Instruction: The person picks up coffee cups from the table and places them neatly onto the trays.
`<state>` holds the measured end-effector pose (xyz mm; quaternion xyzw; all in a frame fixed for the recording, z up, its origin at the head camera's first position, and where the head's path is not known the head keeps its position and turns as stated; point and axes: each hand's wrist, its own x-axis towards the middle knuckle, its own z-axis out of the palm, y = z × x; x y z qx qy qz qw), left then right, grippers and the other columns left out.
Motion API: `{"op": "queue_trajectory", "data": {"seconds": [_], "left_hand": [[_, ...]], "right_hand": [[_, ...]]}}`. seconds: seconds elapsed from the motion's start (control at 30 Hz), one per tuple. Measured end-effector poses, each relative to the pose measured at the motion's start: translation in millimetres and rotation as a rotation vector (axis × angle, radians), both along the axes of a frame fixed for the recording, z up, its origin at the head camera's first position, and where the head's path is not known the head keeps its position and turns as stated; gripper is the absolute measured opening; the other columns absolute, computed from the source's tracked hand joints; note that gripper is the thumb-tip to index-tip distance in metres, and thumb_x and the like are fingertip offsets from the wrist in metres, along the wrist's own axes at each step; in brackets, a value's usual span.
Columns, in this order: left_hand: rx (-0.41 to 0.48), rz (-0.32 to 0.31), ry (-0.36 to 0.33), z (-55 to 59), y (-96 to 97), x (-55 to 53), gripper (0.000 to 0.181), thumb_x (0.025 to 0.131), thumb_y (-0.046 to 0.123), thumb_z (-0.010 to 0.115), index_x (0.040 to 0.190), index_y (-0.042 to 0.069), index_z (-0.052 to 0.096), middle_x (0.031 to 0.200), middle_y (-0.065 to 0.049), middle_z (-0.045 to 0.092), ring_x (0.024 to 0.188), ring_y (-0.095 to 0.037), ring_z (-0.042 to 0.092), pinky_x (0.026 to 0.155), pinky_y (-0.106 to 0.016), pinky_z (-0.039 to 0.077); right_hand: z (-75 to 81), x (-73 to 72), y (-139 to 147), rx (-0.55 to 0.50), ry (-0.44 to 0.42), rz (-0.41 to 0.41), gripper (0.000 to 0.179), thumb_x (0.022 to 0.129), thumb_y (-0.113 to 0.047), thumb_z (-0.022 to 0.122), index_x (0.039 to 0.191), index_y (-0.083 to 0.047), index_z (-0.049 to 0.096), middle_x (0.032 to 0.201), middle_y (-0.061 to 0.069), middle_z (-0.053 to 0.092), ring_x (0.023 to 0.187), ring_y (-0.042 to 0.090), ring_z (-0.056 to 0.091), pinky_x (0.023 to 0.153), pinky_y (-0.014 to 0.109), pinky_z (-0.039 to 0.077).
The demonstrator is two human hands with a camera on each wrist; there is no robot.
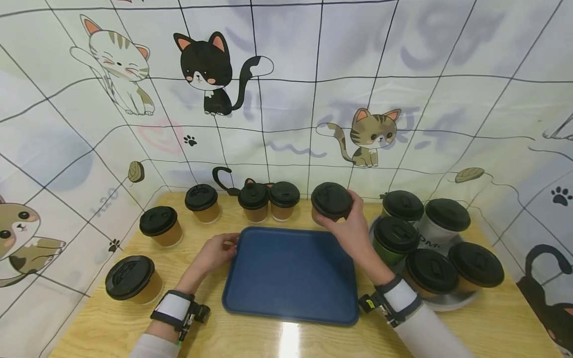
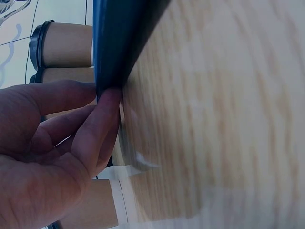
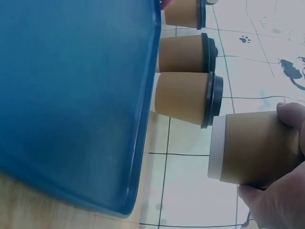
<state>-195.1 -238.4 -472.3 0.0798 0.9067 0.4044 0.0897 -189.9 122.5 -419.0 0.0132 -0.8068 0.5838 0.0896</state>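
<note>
Toward the back right corner of the blue tray (image 1: pixel 293 273), my right hand (image 1: pixel 350 227) holds a brown paper cup (image 3: pixel 257 148) by its sides. Its black lid (image 1: pixel 331 199) faces up in the head view. The right wrist view shows the cup's pale bottom band hanging free, with thumb and fingers on opposite sides. My left hand (image 1: pixel 216 252) is at the tray's back left edge. In the left wrist view its thumb and fingertips pinch the tray rim (image 2: pixel 108 47). Nothing lies on the tray's surface.
Two lidded cups (image 1: pixel 284 199) stand close together behind the tray. Three more lidded cups (image 1: pixel 167 231) curve along the table's left side. At the right, a round grey plate (image 1: pixel 452 302) bears several larger lidded cups (image 1: pixel 431 271). A cat-patterned cloth (image 1: pixel 286 99) hangs behind the table.
</note>
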Motion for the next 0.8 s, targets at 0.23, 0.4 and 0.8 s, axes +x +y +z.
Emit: {"op": "queue_trajectory", "data": {"seconds": [0.23, 0.4, 0.8], "left_hand": [[-0.022, -0.004, 0.010, 0.8, -0.6, 0.3, 0.048, 0.094, -0.004, 0.060, 0.142, -0.006, 0.058, 0.130, -0.026, 0.065, 0.116, -0.041, 0.067, 0.086, -0.042, 0.059], [-0.015, 0.000, 0.009, 0.3, -0.8, 0.8, 0.049, 0.094, -0.004, 0.059, 0.143, -0.006, 0.057, 0.130, -0.026, 0.064, 0.117, -0.041, 0.066, 0.087, -0.043, 0.059], [-0.005, -0.014, 0.014, 0.3, -0.8, 0.4, 0.048, 0.094, -0.006, 0.061, 0.141, -0.008, 0.057, 0.129, -0.027, 0.064, 0.116, -0.041, 0.067, 0.086, -0.042, 0.059]], "right_hand": [[4.1, 16.5, 9.5, 0.016, 0.023, 0.022, 0.106, 0.086, -0.030, 0.087, 0.161, -0.008, 0.017, 0.154, 0.019, 0.043, 0.143, 0.036, 0.044, 0.113, 0.057, 0.038], [6.1, 25.8, 14.9, 0.035, 0.021, 0.020, 0.105, 0.086, -0.030, 0.087, 0.161, -0.010, 0.017, 0.154, 0.018, 0.042, 0.144, 0.036, 0.044, 0.114, 0.057, 0.037], [-16.2, 26.1, 18.3, 0.063, -0.017, 0.048, 0.105, 0.085, -0.029, 0.088, 0.159, -0.004, 0.018, 0.152, 0.024, 0.039, 0.140, 0.039, 0.045, 0.111, 0.060, 0.039]]}}
